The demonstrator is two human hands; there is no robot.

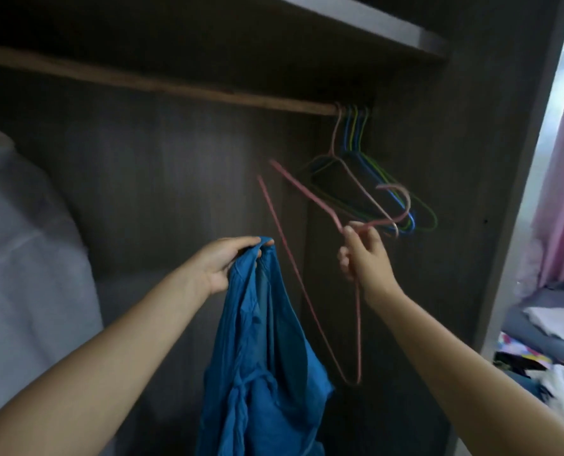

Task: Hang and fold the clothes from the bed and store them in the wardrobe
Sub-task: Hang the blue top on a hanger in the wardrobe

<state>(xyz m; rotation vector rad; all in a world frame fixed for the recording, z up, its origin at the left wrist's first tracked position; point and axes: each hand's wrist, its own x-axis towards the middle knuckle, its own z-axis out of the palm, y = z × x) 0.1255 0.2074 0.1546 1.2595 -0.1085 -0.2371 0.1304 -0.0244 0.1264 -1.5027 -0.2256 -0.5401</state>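
She stands right at the open wardrobe (438, 225), and the step in hand looks to be getting the blue garment (260, 340) onto a hanger. The left hand (223, 264), at the middle of the frame, pinches the garment by its top edge, fingers curled round a bunch of cloth, and the rest hangs straight down to the bottom of the frame, twisted and a bit knotted lower down. The right hand (361, 255), just right of centre, grips a pink wire hanger (307, 291) near its neck; the hanger is tipped on its side, its hook pointing to the right and one long corner hanging low, close beside the cloth but not inside it. To do this well, I'd say, she should first find the neck opening or a strap, since the fabric is bunched where she holds it, then feed one arm of the hanger in, then the other, shaking out that twist so it hangs flat. A thin wire can snag or let a strap slide off. As for the wardrobe, the wooden rail (162, 83) runs across the upper part with a small cluster of empty hangers (369, 179), pink, blue and green, pushed to its right end. A pale plastic-wrapped bundle (20, 241) fills the left side. A shelf (356, 21) sits above; what it holds I cannot tell. At the lower right edge, more clothes (557, 373) lie on the bed.
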